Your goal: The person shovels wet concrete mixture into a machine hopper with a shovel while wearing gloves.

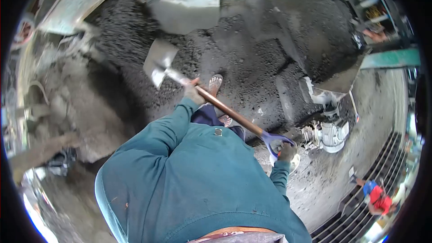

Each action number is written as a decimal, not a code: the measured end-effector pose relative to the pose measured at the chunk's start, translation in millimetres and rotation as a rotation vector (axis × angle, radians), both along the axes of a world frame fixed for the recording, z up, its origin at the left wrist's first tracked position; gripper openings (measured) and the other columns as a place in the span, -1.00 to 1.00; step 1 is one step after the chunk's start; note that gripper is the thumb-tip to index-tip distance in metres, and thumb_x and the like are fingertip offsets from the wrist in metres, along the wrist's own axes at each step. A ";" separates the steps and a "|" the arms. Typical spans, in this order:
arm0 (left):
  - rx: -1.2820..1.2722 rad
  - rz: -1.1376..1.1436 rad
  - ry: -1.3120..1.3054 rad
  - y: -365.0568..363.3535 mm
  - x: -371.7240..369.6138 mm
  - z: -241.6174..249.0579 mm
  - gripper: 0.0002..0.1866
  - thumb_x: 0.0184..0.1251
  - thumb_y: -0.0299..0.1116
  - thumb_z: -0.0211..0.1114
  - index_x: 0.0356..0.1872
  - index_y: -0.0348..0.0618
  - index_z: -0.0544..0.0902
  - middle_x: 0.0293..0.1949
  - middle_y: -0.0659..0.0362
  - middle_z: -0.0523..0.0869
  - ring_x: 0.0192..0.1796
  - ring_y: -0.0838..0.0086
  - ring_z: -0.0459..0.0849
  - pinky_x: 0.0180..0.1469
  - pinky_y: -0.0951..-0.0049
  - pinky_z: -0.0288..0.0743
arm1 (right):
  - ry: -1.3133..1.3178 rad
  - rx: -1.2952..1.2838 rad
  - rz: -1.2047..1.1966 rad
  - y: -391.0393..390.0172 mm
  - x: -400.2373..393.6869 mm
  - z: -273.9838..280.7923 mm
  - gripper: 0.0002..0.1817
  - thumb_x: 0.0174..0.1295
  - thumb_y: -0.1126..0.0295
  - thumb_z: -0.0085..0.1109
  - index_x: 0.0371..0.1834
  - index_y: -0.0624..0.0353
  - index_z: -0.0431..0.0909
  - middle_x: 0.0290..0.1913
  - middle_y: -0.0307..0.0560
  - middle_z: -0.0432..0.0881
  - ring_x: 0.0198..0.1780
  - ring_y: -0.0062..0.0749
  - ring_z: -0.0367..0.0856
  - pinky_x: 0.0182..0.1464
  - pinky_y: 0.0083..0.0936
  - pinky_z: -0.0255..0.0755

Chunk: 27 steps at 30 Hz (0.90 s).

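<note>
A shovel [231, 114] with a wooden shaft slants across the front of my body. My left hand [193, 93] is wrapped round the shaft near the metal socket. At the other end my right hand [286, 151] is closed on the purple D-shaped handle. The metal blade [161, 57] points up and to the left, over dark loose material, and its visible face looks bare. A dark, motion-blurred pile of the loose material [128, 29] lies beyond the blade, to the left.
My feet in sandals [216, 84] stand on gritty ground. Grey slabs [191, 11] lie ahead. On the right are a metal trough [337, 78] and a motor [332, 136]. A person in red [380, 199] is by a striped grating [357, 213] at lower right. A brown mound rises at left.
</note>
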<state>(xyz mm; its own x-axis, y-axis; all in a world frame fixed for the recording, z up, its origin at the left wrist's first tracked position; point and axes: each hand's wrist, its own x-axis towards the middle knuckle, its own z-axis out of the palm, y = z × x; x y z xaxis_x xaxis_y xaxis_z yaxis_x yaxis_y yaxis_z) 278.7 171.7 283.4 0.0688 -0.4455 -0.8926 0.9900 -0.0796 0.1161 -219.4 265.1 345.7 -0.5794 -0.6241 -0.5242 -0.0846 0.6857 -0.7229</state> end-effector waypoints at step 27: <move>0.271 0.522 -0.040 467.2 141.1 -56.0 -0.85 0.12 -0.38 0.19 -0.33 -0.07 0.40 -0.45 0.10 0.48 -0.44 0.14 0.50 -0.32 -0.05 0.52 | -0.252 -0.339 1.549 89.4 408.4 225.6 -0.60 0.14 0.23 0.43 -0.08 0.28 0.61 -0.23 -0.06 0.71 -0.20 -0.41 0.70 -0.10 -0.47 0.57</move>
